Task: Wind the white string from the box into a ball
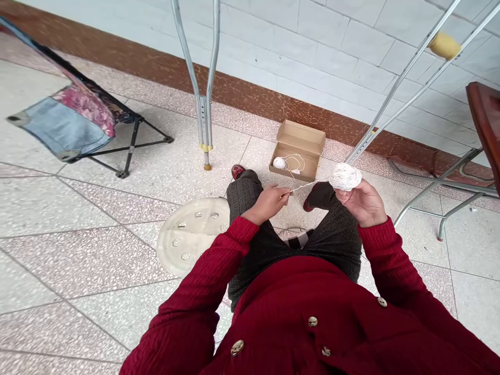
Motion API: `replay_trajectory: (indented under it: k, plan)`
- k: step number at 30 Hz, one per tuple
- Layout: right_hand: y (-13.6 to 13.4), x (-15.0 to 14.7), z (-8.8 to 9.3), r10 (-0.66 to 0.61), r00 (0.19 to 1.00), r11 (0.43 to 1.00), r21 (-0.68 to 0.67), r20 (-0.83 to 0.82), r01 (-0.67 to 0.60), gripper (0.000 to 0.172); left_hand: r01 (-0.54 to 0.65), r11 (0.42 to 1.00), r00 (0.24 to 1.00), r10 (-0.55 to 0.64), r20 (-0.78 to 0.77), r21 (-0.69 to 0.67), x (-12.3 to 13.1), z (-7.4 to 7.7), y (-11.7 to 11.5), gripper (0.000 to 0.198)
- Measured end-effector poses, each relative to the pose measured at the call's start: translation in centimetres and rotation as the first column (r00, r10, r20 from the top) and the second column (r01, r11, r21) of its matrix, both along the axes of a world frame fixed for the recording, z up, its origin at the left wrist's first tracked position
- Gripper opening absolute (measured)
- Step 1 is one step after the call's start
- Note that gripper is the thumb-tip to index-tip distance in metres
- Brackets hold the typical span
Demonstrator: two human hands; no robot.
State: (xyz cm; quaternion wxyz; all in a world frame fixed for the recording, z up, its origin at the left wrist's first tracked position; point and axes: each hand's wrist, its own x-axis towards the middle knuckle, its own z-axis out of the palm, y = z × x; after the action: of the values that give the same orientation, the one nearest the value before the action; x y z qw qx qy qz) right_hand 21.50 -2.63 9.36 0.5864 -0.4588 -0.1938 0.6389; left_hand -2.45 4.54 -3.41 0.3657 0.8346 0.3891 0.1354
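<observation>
While right hand (361,203) cups big ball (344,177), left hand (267,204) pinches strand (308,185). Small ball (279,163) remains in box (299,136) ahead.

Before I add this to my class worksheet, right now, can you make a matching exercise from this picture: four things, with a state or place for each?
Things:
1. Left hand
2. Right hand
3. Open cardboard box
4. Aluminium crutch

States and places:
A. Standing on the floor near the wall
B. Pinching a thin strand of white string
C. Containing a small ball of white string
D. Holding a large ball of white string

Pairs: 1-B, 2-D, 3-C, 4-A
</observation>
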Motion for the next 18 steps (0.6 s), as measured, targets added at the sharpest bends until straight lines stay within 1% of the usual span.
replay_trajectory:
  k: [2, 3, 4, 5, 7, 8, 9, 10, 11, 12, 14, 15, 18]
  plan:
    - [0.0, 0.1, 0.1, 0.006, 1.000, 1.000, 0.006, 0.026, -0.006, 0.033, -0.040, 0.998, 0.998, 0.042, -0.039, 0.043, 0.0, 0.2, 0.0, 0.027]
    - [0.1, 0.0, -0.1, 0.018, 0.999, 1.000, -0.003, 0.042, -0.018, 0.033, -0.069, 0.995, 0.997, 0.071, -0.024, 0.068, 0.2, 0.6, -0.1, 0.030]
    - [0.1, -0.2, -0.4, 0.035, 0.998, 0.999, -0.018, 0.056, -0.034, 0.032, -0.100, 0.991, 0.995, 0.099, 0.019, 0.092, 0.5, 1.2, -0.3, 0.038]
    - [0.1, -0.6, -0.8, 0.055, 0.996, 0.998, -0.035, 0.067, -0.053, 0.032, -0.123, 0.987, 0.990, 0.114, 0.084, 0.105, 1.0, 2.0, -0.5, 0.046]
    - [0.0, -1.4, -1.6, 0.112, 0.991, 0.992, -0.069, 0.078, -0.106, 0.032, -0.124, 0.989, 0.961, 0.099, 0.258, 0.081, 2.4, 3.7, -1.0, 0.054]
    - [-0.1, -1.9, -2.0, 0.138, 0.987, 0.988, -0.081, 0.080, -0.132, 0.032, -0.106, 0.993, 0.936, 0.086, 0.342, 0.042, 3.1, 4.5, -1.4, 0.054]
    - [-0.2, -2.2, -2.3, 0.160, 0.984, 0.984, -0.087, 0.083, -0.153, 0.032, -0.091, 0.996, 0.908, 0.087, 0.411, -0.011, 3.8, 5.1, -1.8, 0.050]
    - [-0.3, -2.4, -2.5, 0.176, 0.981, 0.982, -0.084, 0.086, -0.169, 0.031, -0.084, 0.994, 0.887, 0.106, 0.450, -0.068, 4.4, 5.5, -2.2, 0.040]
    - [-0.4, -2.5, -2.7, 0.187, 0.978, 0.981, -0.074, 0.089, -0.180, 0.031, -0.071, 0.990, 0.877, 0.122, 0.466, -0.126, 4.9, 5.8, -2.6, 0.029]
    - [-0.5, -2.5, -2.7, 0.192, 0.977, 0.980, -0.063, 0.093, -0.187, 0.030, -0.055, 0.982, 0.875, 0.133, 0.466, -0.178, 5.2, 5.8, -3.0, 0.022]
    - [-0.6, -2.1, -2.8, 0.199, 0.975, 0.979, -0.049, 0.098, -0.195, 0.029, -0.023, 0.970, 0.883, 0.134, 0.450, -0.242, 5.2, 5.5, -3.8, 0.029]
    - [-0.7, -1.9, -2.8, 0.194, 0.976, 0.981, -0.052, 0.097, -0.189, 0.028, -0.008, 0.969, 0.888, 0.122, 0.444, -0.249, 5.0, 5.3, -4.2, 0.033]
    - [-0.7, -1.3, -2.7, 0.135, 0.987, 0.989, -0.075, 0.089, -0.129, 0.025, -0.001, 0.978, 0.899, 0.093, 0.428, -0.210, 3.9, 4.3, -5.1, 0.034]
